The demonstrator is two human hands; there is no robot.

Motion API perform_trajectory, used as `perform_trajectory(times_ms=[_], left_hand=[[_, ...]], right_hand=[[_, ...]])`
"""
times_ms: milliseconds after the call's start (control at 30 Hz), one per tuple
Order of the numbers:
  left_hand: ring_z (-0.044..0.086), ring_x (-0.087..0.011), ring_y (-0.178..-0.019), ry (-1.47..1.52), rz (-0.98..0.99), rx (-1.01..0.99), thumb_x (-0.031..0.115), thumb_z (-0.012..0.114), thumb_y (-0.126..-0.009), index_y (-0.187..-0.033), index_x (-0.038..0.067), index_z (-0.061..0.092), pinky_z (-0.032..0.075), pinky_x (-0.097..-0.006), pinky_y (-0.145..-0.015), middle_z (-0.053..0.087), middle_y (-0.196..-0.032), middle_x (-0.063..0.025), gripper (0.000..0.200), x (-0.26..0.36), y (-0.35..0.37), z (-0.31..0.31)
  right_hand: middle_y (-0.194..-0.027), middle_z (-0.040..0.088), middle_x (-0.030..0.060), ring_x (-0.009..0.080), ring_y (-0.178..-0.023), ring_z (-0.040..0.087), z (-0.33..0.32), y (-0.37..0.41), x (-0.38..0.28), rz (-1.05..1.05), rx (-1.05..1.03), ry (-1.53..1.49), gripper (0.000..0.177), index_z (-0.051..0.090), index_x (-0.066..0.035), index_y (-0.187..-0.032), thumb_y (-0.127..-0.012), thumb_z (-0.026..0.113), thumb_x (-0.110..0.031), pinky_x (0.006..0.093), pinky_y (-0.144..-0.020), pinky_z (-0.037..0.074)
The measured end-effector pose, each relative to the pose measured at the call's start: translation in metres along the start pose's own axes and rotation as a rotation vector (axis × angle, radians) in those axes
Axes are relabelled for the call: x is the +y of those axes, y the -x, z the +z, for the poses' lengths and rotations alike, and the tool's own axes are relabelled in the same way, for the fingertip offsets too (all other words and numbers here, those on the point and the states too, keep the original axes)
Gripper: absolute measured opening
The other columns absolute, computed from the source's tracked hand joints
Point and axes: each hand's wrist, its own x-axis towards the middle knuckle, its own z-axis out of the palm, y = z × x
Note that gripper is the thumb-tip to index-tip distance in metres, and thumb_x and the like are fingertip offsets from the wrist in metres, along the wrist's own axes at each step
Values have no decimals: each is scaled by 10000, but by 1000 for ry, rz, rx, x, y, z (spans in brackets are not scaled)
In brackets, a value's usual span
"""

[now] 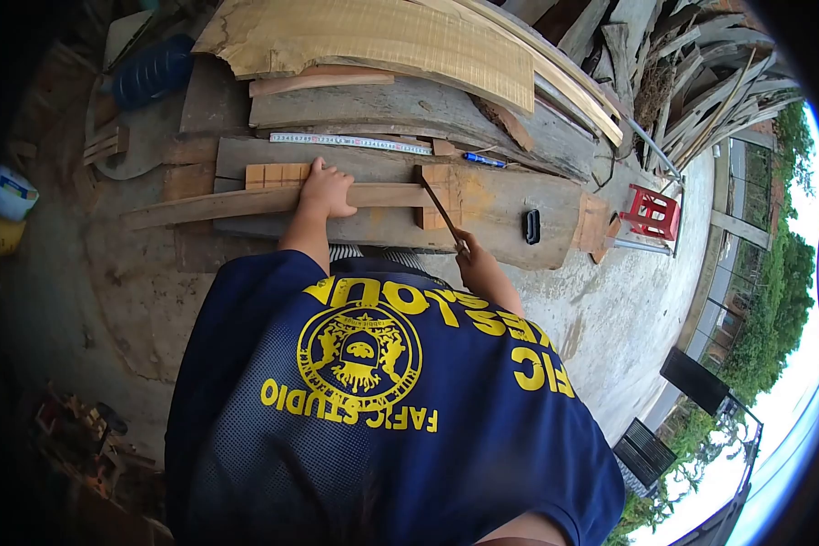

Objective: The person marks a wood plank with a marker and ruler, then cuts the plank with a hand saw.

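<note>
My left hand [328, 190] is closed over a long wooden strip [237, 206], pressing it against wood blocks on the plank bench. Past the bench's left end, the strip sticks out. In my right hand [479, 264] is a dark, thin handsaw [441, 208], seen nearly edge-on. Its blade lies across the strip near the right end, over a wood block [440, 185] with lines across its face. Under the left part of the strip shows another block [276, 176]. The saw's handle is mostly hidden by my fingers.
Behind the strip lie a measuring tape [350, 142] and a blue marker [484, 160]. A black oblong object [531, 227] rests on the bench's right side. Wide boards [382, 45] are stacked at the back. A red stool [651, 215] stands right, a blue water jug [153, 71] left.
</note>
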Motion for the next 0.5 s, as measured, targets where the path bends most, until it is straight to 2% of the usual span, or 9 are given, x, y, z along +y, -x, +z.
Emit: perform_trajectory(times_ms=[133,233,300,333,367,433,500], left_hand=[[552,-212,-1015,13,-12,-42,472,650,-590,-956,102,640,210,-439,-1019,648,-976,-70,520,0,0,-3],[552,-213,-1016,5,-16,-29,471,651,-592,-957,104,641,209,-439,-1021,648,-975,-71,517,1,1,-5],[551,-212,-1016,5,-21,-31,471,652,-594,-959,105,641,209,-439,-1021,647,-975,-72,517,3,3,-9],[551,-212,-1016,9,-22,-39,471,653,-595,-960,107,641,209,-439,-1021,647,-975,-72,516,3,3,-11],[551,-212,-1016,10,-22,-40,471,653,-595,-960,107,641,209,-439,-1021,647,-975,-72,516,3,3,-11],[550,-210,-1019,12,-12,-34,474,654,-598,-964,108,640,210,-438,-1021,647,-975,-73,518,3,3,-10],[551,-208,-1023,0,2,-29,474,653,-611,-972,114,640,208,-445,-1020,651,-973,-64,510,1,2,-7]], right_hand=[[-1057,582,289,455,-1013,537,5,-25,4,51,-9,-42,399,379,-146,-1318,-922,428,-153,490,-862,431],[-1062,582,289,449,-1023,538,13,-35,13,-63,-11,-11,395,374,-150,-1321,-929,422,-158,488,-863,432],[-859,623,263,410,-818,623,19,-22,22,-225,140,159,424,374,-177,-1333,-918,458,-162,428,-708,480],[-930,613,290,461,-970,560,3,0,-4,-80,43,108,433,370,-176,-1333,-912,467,-153,457,-786,459],[-930,613,290,461,-970,560,3,3,0,-79,42,108,433,370,-176,-1333,-912,467,-153,457,-786,459],[-1069,578,291,454,-1027,531,1,10,8,-91,21,13,399,371,-149,-1324,-928,416,-163,485,-868,429],[-1051,582,294,459,-1014,533,5,-2,10,-63,12,-6,401,372,-149,-1323,-925,420,-161,491,-859,431]])
